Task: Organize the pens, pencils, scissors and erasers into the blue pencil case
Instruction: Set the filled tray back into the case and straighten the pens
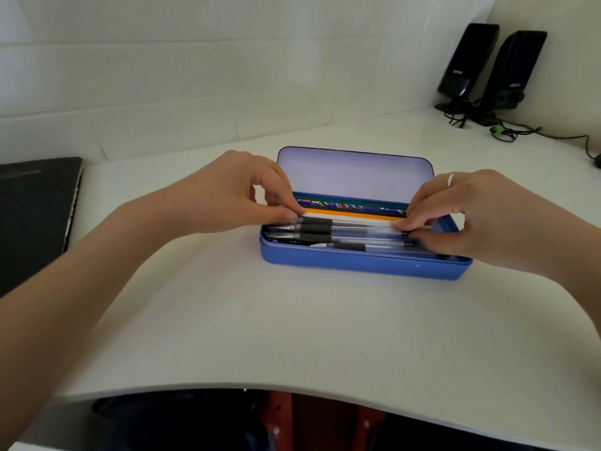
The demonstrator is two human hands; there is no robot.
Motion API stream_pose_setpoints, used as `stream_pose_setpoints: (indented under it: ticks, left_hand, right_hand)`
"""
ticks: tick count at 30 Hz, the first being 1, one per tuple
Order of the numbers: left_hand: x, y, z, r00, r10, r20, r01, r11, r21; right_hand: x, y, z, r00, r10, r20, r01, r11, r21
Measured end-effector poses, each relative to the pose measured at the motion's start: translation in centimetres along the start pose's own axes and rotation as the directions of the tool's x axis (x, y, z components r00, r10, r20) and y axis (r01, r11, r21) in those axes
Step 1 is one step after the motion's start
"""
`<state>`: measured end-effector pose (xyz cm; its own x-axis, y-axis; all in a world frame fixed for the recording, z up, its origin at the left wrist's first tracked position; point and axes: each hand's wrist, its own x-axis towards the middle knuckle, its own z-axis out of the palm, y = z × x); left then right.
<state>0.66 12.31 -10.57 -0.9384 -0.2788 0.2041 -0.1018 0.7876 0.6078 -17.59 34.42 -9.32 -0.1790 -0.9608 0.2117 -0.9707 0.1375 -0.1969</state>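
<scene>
The blue pencil case (364,265) lies open on the white desk, its pale lid (354,172) standing up at the back. Inside, several clear pens with black grips (317,237) lie side by side at the front. Behind them lie an orange pencil (351,212) and patterned blue and green pencils (344,204). My left hand (227,196) pinches the left end of the rearmost pen with thumb and fingertips. My right hand (471,216) pinches the right end of the same pen over the case's right side. A ring sits on one right finger. No scissors or erasers are visible.
A black notebook or folder (35,209) lies at the desk's left edge. Two black speakers (487,66) with cables (520,130) stand in the back right corner against the wall. The desk's curved front edge (292,387) runs just below the arms.
</scene>
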Motion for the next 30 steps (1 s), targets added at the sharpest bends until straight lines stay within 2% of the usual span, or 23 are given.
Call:
stream_pose_setpoints:
  ticks: [3, 7, 14, 19, 24, 30]
  left_hand:
    - [0.0, -0.2, 0.2, 1.0, -0.013, -0.013, 0.012, 0.999, -0.037]
    - [0.1, -0.4, 0.3, 1.0, -0.02, -0.006, 0.019, 0.998, -0.06]
    - [0.1, -0.3, 0.4, 1.0, -0.011, 0.014, 0.012, 0.997, -0.075]
    - [0.0, -0.3, 0.4, 1.0, -0.012, 0.026, 0.015, 0.995, -0.098]
    - [0.0, -0.2, 0.3, 1.0, -0.013, 0.018, 0.015, 0.995, -0.098]
    - [0.1, -0.2, 0.3, 0.999, -0.025, 0.022, 0.027, 0.996, -0.084]
  right_hand:
    - [0.0, -0.5, -0.2, 1.0, 0.028, -0.002, -0.028, 0.999, -0.046]
    - [0.1, -1.2, -0.2, 0.997, 0.072, 0.013, -0.071, 0.997, -0.02]
    - [0.1, -0.8, -0.1, 0.983, 0.165, -0.075, -0.143, 0.961, 0.238]
    - [0.2, -0.6, -0.1, 0.982, 0.183, -0.052, -0.161, 0.944, 0.288]
    - [0.3, -0.3, -0.3, 0.984, 0.17, 0.061, -0.18, 0.933, 0.313]
    - [0.4, -0.3, 0.2, 0.989, 0.143, 0.024, -0.144, 0.944, 0.298]
